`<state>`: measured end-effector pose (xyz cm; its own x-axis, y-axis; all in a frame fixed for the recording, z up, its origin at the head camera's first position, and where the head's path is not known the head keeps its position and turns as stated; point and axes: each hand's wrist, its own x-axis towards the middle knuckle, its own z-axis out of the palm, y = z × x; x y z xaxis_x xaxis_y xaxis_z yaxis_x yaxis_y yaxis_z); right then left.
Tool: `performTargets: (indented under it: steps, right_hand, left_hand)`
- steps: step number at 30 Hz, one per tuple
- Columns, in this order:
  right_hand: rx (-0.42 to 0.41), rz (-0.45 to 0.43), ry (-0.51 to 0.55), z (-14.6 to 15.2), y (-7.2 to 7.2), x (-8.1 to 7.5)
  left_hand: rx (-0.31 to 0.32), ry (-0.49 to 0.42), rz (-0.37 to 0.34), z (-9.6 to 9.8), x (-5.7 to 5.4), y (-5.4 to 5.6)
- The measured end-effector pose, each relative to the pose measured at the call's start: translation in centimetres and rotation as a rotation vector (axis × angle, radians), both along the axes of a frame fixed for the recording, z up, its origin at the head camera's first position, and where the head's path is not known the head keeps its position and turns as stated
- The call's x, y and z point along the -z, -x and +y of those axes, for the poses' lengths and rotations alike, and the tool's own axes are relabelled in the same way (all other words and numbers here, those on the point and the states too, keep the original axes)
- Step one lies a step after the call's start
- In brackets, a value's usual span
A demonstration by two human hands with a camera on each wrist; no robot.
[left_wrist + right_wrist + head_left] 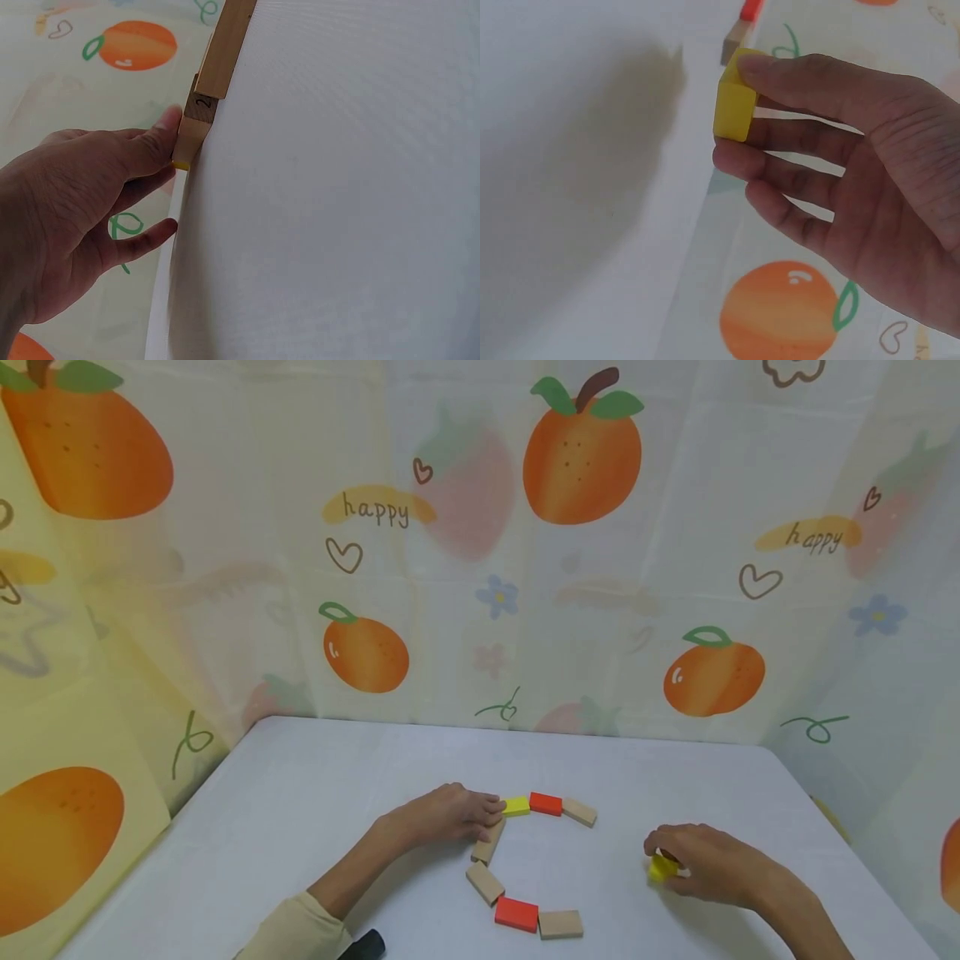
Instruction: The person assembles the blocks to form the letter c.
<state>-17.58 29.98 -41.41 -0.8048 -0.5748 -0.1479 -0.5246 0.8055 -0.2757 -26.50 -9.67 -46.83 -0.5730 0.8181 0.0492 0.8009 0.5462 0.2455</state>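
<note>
Flat blocks lie in a C-shaped row on the white table. My left hand (453,814) is at the row's upper left bend, its thumb and fingers pinching a plain wooden block (489,842). In the left wrist view, the thumb is against a wooden block (193,136) with a sliver of yellow beneath it. A yellow block (516,807) lies just right of those fingertips. Off to the right, my right hand (712,864) holds another yellow block (736,105) between thumb and fingers, above the table.
Along the top, the row continues with a red block (546,803) and a wooden one (580,812). Its lower arm has wooden blocks (485,883) (561,924) around a red block (517,914). A black object (363,946) lies by the left sleeve. A fruit-printed curtain hangs behind the table (300,752).
</note>
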Motion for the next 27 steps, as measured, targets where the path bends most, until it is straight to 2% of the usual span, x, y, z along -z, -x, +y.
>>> performTargets:
  steps: [9,16,27]
  right_hand:
    - [-0.037,-0.024,-0.002,-3.0,-0.3,-0.3]
    - [-0.078,-0.047,-0.033,-5.7,-0.6,0.1]
    - [-0.11,-0.1,-0.099,-8.7,-0.9,1.0]
  left_hand:
    - [0.007,0.002,0.0,0.0,0.0,0.0]
    - [-0.017,0.005,-0.016,-0.1,0.1,-0.1]
    - [0.005,0.022,0.014,0.0,0.0,0.0]
